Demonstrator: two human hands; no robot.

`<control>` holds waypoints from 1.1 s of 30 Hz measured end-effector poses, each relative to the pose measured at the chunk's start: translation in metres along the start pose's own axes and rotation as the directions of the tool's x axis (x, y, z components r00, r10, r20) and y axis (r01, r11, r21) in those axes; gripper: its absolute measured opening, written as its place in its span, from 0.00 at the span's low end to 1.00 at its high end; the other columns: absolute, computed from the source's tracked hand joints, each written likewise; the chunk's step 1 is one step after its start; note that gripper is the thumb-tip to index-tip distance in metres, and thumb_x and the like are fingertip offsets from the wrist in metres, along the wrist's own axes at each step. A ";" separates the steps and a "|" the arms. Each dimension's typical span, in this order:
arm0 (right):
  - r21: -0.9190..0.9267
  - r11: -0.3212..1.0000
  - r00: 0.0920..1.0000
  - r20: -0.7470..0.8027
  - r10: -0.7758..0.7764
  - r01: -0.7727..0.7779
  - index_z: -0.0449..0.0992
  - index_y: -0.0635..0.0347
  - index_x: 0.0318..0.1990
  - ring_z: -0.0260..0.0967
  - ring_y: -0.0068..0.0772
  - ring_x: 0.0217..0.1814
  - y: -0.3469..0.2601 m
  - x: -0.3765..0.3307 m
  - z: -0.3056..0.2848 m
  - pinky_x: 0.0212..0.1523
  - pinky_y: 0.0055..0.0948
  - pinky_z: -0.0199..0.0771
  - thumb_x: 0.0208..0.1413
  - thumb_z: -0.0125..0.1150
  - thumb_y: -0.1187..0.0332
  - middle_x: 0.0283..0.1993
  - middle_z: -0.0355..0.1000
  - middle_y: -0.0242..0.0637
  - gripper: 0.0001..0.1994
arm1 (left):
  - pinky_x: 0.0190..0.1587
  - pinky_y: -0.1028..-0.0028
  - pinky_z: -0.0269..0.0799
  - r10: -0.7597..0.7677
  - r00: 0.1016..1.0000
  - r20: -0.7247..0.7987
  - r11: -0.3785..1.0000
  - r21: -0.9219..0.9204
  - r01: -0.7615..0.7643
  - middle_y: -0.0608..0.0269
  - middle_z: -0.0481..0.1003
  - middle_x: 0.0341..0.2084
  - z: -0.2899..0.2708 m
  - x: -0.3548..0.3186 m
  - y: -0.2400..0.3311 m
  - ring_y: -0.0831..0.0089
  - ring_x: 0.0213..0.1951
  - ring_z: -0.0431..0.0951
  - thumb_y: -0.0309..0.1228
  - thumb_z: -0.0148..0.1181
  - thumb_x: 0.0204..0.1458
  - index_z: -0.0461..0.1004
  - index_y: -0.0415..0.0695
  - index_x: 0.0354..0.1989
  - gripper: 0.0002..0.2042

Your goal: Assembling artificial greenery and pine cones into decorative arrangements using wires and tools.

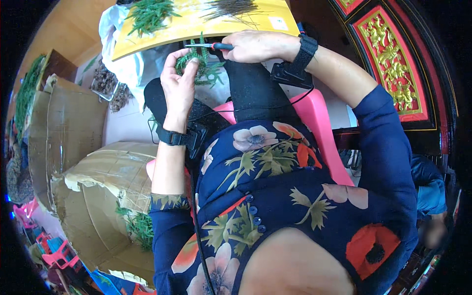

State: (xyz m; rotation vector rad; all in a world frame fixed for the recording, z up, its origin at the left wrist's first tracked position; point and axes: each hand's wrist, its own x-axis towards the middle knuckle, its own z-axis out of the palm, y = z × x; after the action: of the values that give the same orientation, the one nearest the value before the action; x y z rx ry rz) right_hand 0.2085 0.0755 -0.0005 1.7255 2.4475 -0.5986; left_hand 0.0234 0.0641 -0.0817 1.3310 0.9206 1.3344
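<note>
My left hand (178, 83) pinches a green artificial leaf sprig (205, 73) between thumb and fingers, just below the edge of the yellow table. In my right hand (253, 46) is a pair of pliers (219, 46) with dark and red handles. Its thin metal jaws point left and lie across the upper leaves of the sprig, close to my left fingertips. Whether the jaws grip a stem there is too small to tell. Both hands are above my lap, and each wrist wears a black strap.
On the yellow table (182, 39) lie a pile of green sprigs (153, 15) and a heap of thin dark stems (231, 9). Cardboard boxes (71, 118) stand at left, one holding greenery (141, 230). A pink chair (322, 130) is under me. Another person (427, 189) is at far right.
</note>
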 end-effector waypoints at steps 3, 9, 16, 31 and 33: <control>0.016 0.999 0.997 0.062 0.049 -0.050 0.71 0.64 0.39 0.67 0.51 0.42 0.003 0.001 0.000 0.44 0.42 0.63 0.50 0.46 0.61 0.35 0.70 0.54 0.16 | 0.27 0.87 0.61 0.012 1.000 0.006 1.000 0.001 -0.012 0.72 0.70 0.27 0.001 -0.001 0.001 0.88 0.26 0.65 0.25 0.57 0.48 0.70 0.40 0.40 0.10; -0.025 0.998 0.990 0.127 0.056 -0.053 0.70 0.67 0.38 0.67 0.50 0.39 0.004 0.000 -0.002 0.42 0.41 0.63 0.50 0.45 0.61 0.34 0.70 0.54 0.17 | 0.28 0.88 0.61 0.020 1.000 0.018 1.000 -0.006 -0.020 0.72 0.70 0.27 0.002 -0.001 0.000 0.89 0.26 0.65 0.24 0.57 0.48 0.70 0.40 0.41 0.10; -0.032 0.999 0.976 0.215 -0.022 0.029 0.68 0.71 0.38 0.66 0.51 0.39 0.010 0.003 0.000 0.42 0.39 0.63 0.50 0.44 0.62 0.34 0.69 0.56 0.18 | 0.29 0.87 0.61 -0.040 0.998 0.049 0.999 -0.031 0.042 0.72 0.70 0.27 0.002 -0.003 0.005 0.88 0.26 0.66 0.23 0.57 0.48 0.70 0.40 0.40 0.10; -0.086 0.995 0.999 -0.003 -0.041 0.041 0.73 0.73 0.33 0.70 0.55 0.36 -0.016 -0.017 0.003 0.41 0.44 0.67 0.47 0.46 0.63 0.31 0.71 0.59 0.18 | 0.31 0.86 0.64 -0.107 0.992 0.066 0.992 -0.065 0.111 0.70 0.71 0.27 0.001 -0.001 0.004 0.87 0.27 0.68 0.24 0.56 0.49 0.69 0.40 0.40 0.10; -0.090 0.996 1.000 -0.022 -0.022 0.020 0.73 0.73 0.33 0.70 0.55 0.36 -0.018 -0.018 0.004 0.41 0.44 0.68 0.46 0.46 0.63 0.31 0.70 0.60 0.18 | 0.31 0.86 0.64 -0.094 0.993 0.070 0.993 -0.069 0.099 0.70 0.71 0.27 0.001 0.000 0.004 0.87 0.28 0.68 0.24 0.56 0.49 0.69 0.39 0.40 0.10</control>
State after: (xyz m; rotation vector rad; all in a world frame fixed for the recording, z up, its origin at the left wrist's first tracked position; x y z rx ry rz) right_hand 0.1975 0.0531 0.0055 1.6844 2.4693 -0.4654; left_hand 0.0241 0.0629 -0.0780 1.2527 0.8717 1.2307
